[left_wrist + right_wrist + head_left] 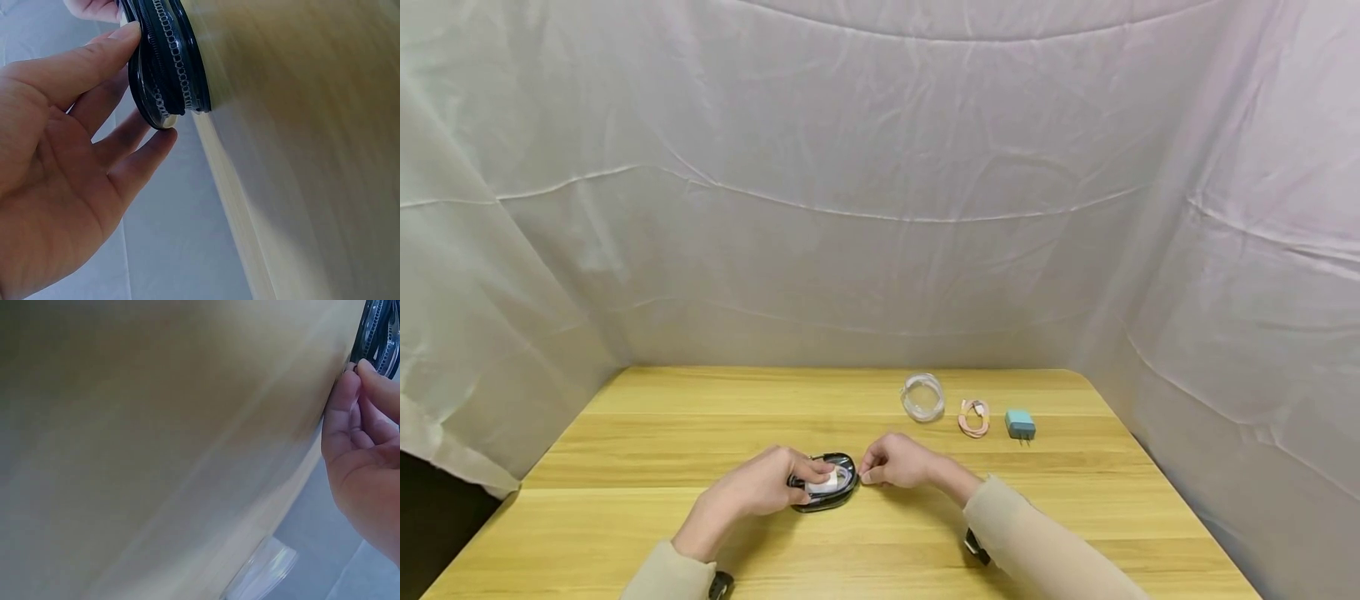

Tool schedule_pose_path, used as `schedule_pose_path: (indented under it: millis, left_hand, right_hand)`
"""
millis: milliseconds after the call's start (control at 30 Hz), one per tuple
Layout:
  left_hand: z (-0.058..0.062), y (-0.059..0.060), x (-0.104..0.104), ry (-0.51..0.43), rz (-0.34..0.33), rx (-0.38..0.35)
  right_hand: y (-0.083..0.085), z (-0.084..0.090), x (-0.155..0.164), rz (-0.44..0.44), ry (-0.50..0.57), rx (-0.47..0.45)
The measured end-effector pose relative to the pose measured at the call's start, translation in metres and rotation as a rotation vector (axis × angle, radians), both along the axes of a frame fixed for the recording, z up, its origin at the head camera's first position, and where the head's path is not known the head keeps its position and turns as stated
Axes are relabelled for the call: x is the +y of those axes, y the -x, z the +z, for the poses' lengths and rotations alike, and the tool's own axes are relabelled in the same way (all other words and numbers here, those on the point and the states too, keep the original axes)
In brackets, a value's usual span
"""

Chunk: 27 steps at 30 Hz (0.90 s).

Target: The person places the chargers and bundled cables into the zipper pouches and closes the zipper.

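Observation:
A small see-through zip pouch (824, 505) with black trim sits on the wooden table, a white item and pale cable visible inside. My left hand (765, 483) grips its left side, fingers over the top. In the left wrist view, the thumb and fingers of the left hand (69, 150) hold the rim beside the zip teeth of the pouch (178, 56). At the pouch's right end my right hand (901, 461) pinches something tiny. The right wrist view shows the thumb and forefinger of that hand (362, 437) together on a small dark zipper pull (355, 369), mostly hidden by the fingertips.
Behind and right of my right hand lie a coiled transparent cable (922, 414), a pink coiled cable (974, 432) and a blue plug charger (1020, 423) with metal prongs. A pale cloth curtain (865, 275) surrounds the wooden table (715, 429) at the back and sides.

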<state>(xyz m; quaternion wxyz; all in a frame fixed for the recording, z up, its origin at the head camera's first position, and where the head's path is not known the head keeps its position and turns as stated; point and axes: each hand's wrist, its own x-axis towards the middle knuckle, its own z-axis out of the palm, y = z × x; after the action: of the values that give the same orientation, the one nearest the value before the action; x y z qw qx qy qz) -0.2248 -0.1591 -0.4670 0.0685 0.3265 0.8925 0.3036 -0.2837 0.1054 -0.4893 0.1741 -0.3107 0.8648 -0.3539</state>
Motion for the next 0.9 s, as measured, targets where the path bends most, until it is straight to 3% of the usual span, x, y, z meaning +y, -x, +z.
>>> schedule_pose_path:
  millis: [900]
  left_hand:
    - [0.002,0.002,-0.005,-0.029,-0.031,-0.061]
  right_hand:
    - [-0.011,0.001,-0.002,-0.030,0.042,-0.043]
